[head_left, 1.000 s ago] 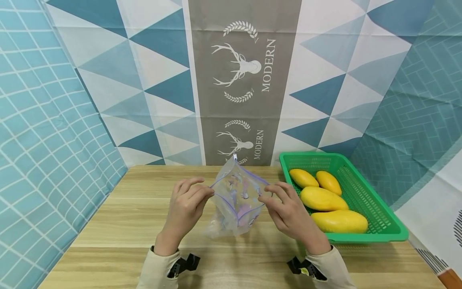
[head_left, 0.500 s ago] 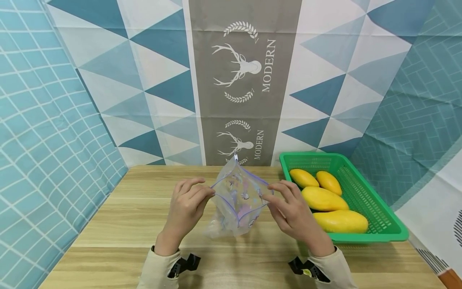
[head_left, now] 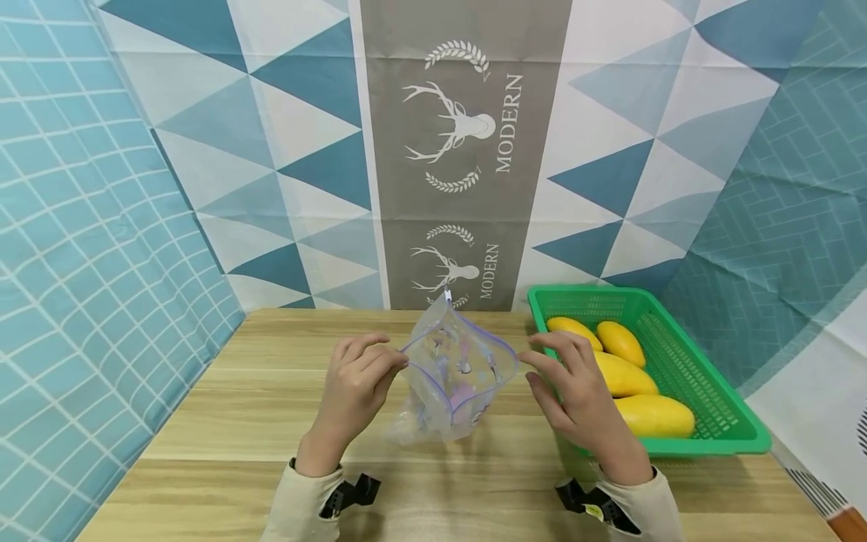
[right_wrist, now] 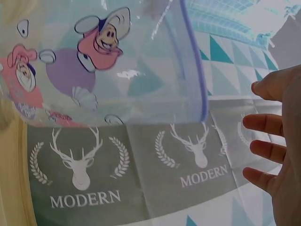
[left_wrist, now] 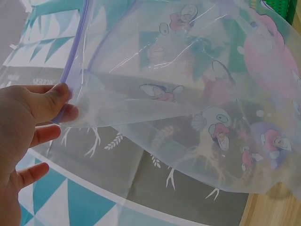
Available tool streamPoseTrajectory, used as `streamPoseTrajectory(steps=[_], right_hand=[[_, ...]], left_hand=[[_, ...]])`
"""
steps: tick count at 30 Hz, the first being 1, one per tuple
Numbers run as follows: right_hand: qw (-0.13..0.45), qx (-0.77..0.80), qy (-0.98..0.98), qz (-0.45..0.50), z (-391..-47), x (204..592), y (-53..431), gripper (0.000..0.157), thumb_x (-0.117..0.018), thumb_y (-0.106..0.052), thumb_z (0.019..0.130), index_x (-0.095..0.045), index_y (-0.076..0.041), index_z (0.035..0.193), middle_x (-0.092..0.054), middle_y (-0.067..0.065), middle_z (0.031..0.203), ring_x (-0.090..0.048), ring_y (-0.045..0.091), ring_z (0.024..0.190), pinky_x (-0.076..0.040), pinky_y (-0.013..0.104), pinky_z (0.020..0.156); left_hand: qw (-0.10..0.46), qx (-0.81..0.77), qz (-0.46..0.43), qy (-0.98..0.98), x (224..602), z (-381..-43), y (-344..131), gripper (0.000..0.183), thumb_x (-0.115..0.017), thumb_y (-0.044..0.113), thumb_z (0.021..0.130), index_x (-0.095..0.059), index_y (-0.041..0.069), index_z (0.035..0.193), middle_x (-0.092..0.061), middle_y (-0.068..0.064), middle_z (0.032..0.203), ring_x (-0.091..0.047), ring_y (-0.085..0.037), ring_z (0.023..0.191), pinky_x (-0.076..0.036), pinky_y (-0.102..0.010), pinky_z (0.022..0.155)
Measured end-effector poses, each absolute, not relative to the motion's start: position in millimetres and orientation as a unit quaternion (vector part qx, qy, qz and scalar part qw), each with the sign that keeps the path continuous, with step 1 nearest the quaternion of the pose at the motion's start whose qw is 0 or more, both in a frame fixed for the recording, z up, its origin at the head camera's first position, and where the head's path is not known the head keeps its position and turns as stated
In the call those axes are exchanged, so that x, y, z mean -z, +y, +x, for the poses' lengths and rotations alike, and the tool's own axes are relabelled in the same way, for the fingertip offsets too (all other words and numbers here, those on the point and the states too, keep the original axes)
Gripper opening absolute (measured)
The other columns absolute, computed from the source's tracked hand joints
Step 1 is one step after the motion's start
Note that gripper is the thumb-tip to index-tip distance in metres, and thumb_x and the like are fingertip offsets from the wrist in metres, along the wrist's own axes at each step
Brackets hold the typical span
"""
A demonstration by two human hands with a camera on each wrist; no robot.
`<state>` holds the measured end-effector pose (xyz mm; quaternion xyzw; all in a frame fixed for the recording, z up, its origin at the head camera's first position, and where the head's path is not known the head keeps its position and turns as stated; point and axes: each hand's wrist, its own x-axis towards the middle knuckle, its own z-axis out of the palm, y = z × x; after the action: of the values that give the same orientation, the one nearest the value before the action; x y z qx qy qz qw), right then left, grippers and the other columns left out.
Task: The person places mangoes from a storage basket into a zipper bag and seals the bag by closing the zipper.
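Observation:
A clear zip bag (head_left: pixel 440 391) with cartoon prints and a purple zip edge stands on the table, its mouth spread wide. My left hand (head_left: pixel 357 388) pinches the left corner of that edge between thumb and fingers, as the left wrist view shows at the purple zip strip (left_wrist: pixel 70 61). Just right of the bag's opposite corner is my right hand (head_left: pixel 572 391), its fingers parted and holding nothing. The right wrist view shows a gap between the fingertips (right_wrist: pixel 254 122) and the bag's purple edge (right_wrist: pixel 200 80). A white slider (head_left: pixel 448 296) sits at the bag's far corner.
At the right stands a green basket (head_left: pixel 725 384) with several yellow mangoes (head_left: pixel 653 416) inside; my right hand overlaps its near left side in the head view. The wooden table (head_left: pixel 223 421) meets a patterned backdrop (head_left: pixel 467 188) behind, and a blue tiled sheet (head_left: pixel 88 263) at left.
My right hand has let go of the bag's right edge and moved a little to the right, its fingers spreading. The left hand keeps its pinch, and the bag's mouth stays spread.

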<state>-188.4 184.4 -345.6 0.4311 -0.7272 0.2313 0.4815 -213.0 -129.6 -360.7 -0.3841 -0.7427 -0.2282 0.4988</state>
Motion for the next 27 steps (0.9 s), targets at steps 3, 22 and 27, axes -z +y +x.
streamPoseTrajectory(steps=[3, 22, 27], right_hand=[[0.483, -0.229, -0.732, 0.423, -186.7, 345.0, 191.6, 0.030, -0.045, -0.025, 0.107, -0.065, -0.003, 0.108, -0.059, 0.022, 0.113, -0.048, 0.041, 0.100, -0.033, 0.044, 0.092], [0.479, -0.176, -0.751, 0.419, -193.4, 329.9, 233.8, 0.037, -0.044, -0.027, 0.108, -0.065, 0.003, 0.108, -0.060, 0.028, 0.109, -0.049, 0.045, 0.096, -0.034, 0.049, 0.088], [0.464, -0.157, -0.763, 0.421, -198.0, 327.0, 240.1, 0.038, -0.043, -0.029, 0.108, -0.066, 0.002, 0.108, -0.060, 0.025, 0.110, -0.051, 0.045, 0.098, -0.036, 0.050, 0.088]], left_hand=[[0.499, 0.229, -0.385, -0.742, 361.5, -213.3, -128.9, 0.032, -0.055, 0.028, 0.103, -0.073, 0.008, 0.087, -0.072, -0.003, 0.082, -0.067, -0.032, 0.095, -0.046, -0.047, 0.083], [0.493, 0.227, -0.385, -0.746, 361.9, -213.2, -128.6, 0.032, -0.054, 0.028, 0.103, -0.073, 0.009, 0.087, -0.072, -0.002, 0.082, -0.066, -0.030, 0.097, -0.046, -0.047, 0.085], [0.492, 0.229, -0.386, -0.746, 362.8, -213.2, -129.0, 0.031, -0.055, 0.028, 0.103, -0.073, 0.009, 0.087, -0.072, -0.002, 0.081, -0.066, -0.031, 0.097, -0.046, -0.047, 0.085]])
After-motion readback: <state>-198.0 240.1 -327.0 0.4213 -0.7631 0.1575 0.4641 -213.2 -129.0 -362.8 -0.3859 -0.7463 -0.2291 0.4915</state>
